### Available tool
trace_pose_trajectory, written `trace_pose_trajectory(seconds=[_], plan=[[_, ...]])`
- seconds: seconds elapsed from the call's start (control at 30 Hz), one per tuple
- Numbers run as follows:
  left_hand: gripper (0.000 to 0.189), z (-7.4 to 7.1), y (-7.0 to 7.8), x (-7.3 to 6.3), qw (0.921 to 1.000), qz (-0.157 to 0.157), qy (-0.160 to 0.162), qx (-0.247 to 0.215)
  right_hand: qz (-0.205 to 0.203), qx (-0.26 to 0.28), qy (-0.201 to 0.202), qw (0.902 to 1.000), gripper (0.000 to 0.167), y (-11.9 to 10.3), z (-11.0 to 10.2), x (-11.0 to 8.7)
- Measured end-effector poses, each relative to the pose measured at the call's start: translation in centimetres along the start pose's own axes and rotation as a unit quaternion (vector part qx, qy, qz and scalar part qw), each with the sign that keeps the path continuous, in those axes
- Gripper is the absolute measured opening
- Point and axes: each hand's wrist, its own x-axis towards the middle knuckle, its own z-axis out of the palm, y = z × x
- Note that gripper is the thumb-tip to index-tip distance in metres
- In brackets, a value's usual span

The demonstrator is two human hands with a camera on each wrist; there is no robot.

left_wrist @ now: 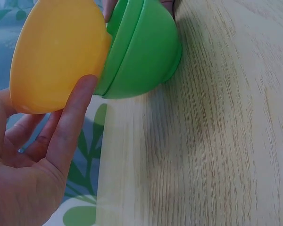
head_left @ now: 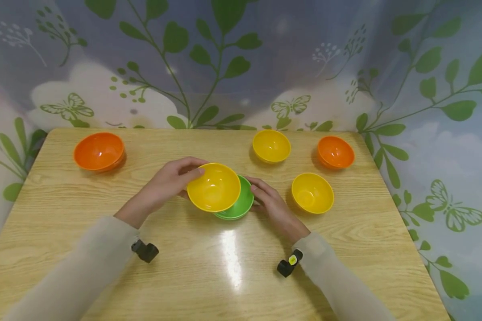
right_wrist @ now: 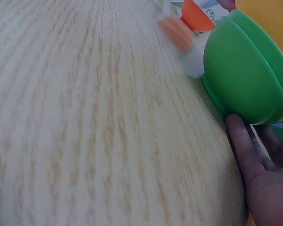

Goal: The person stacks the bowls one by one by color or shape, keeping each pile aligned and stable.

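In my left hand point(head_left: 172, 180) I grip a yellow bowl point(head_left: 213, 187), thumb over its rim and fingers beneath its outside. That bowl sits tilted above two nested green bowls point(head_left: 244, 200), covering their left part in the head view. Two rims of the green bowls point(left_wrist: 144, 52) show in the left wrist view, close against the yellow bowl point(left_wrist: 59, 56). My right hand point(head_left: 275, 207) holds the green bowls from the right side. Its fingertips lie low against the outer green bowl point(right_wrist: 243, 70) in the right wrist view.
On the wooden table point(head_left: 176, 276), an orange bowl point(head_left: 99, 152) stands at the far left. A yellow bowl point(head_left: 271, 146) is at the back, another yellow bowl point(head_left: 313, 193) right of my right hand, and an orange bowl point(head_left: 335, 153) at the back right. A patterned curtain point(head_left: 241, 93) hangs behind.
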Motion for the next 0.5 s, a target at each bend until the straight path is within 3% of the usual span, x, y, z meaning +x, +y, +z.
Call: trace_pose_trajectory(seconds=[0.5], plan=[[0.044, 1.1, 0.2, 0.7, 0.9999, 0.001, -0.007, -0.009, 0.004, -0.004, 0.001, 1.0000, 0.050, 0.1, -0.1, 0.0]])
